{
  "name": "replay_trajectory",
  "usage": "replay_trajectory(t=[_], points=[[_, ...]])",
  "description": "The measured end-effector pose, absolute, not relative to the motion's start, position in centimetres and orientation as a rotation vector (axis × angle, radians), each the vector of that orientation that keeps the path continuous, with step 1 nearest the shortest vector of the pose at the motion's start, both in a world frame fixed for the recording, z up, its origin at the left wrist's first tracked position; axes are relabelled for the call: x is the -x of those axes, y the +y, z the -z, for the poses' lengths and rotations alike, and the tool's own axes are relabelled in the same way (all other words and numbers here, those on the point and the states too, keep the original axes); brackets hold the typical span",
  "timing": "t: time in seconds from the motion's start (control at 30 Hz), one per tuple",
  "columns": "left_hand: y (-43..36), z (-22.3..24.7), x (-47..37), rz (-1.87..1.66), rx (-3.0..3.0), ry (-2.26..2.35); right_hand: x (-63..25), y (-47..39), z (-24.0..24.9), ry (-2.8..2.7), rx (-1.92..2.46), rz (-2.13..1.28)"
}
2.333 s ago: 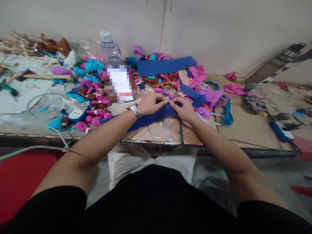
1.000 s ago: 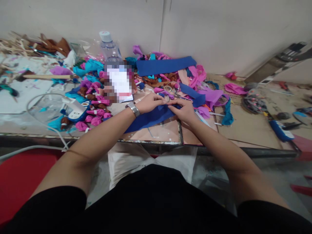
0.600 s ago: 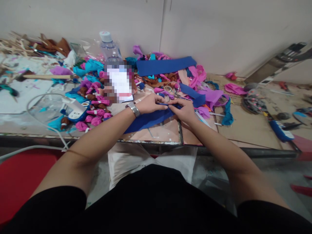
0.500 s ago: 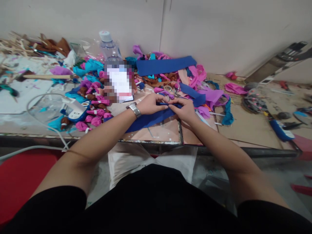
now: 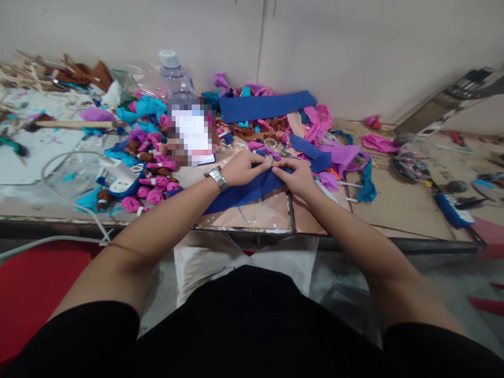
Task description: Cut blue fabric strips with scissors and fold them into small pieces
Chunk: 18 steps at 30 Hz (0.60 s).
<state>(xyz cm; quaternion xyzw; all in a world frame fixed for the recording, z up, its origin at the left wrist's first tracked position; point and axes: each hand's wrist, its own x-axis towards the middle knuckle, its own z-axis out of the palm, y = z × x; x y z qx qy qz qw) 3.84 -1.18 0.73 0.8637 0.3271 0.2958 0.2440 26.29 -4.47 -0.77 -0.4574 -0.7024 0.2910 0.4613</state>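
Note:
A strip of dark blue crepe paper or cloth (image 5: pixel 246 195) lies slantwise over the table's front part. My left hand (image 5: pixel 241 169), with a metal watch on its wrist, pinches the strip's upper edge between thumb and fingers. Close against it, my right hand (image 5: pixel 295 174) pinches the same edge, and the two thumb tips almost meet. Just beyond the fingers lie a roll of tape (image 5: pixel 270 142) and purple scraps. Another blue strip (image 5: pixel 309 152) rests behind my right hand. A wider blue piece (image 5: pixel 268 106) tops the heap at the back.
Left of my hands are a lit phone (image 5: pixel 195 134), a water bottle (image 5: pixel 177 79), many small wrapped pink and brown bundles (image 5: pixel 155 184), a power strip (image 5: pixel 128 181) with a white cable, and a hammer (image 5: pixel 74 124). Cardboard (image 5: pixel 388 194) covers the right side, near a blue-and-white box (image 5: pixel 454 210).
The fingers of both hands have shifted slightly along the blue strip's edge, and the fold between them shows less. Everything else stays in place.

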Motion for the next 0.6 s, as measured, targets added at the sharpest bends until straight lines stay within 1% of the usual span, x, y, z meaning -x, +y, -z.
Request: replay_trajectory(t=[0.33,0.47,0.6], points=[[-0.74,-0.66,-3.58,-0.904,-2.27,1.033,-26.31,-4.28,0.44,-1.646,1.151,-0.708],[-1.06,-0.75,-3.71,-0.801,-2.229,0.903,-26.27,-4.39,0.68,-1.684,1.157,-0.67],[-1.17,-0.57,-3.86,-0.724,-2.231,0.906,-26.2,-4.6,0.73,-1.773,1.094,-0.681]])
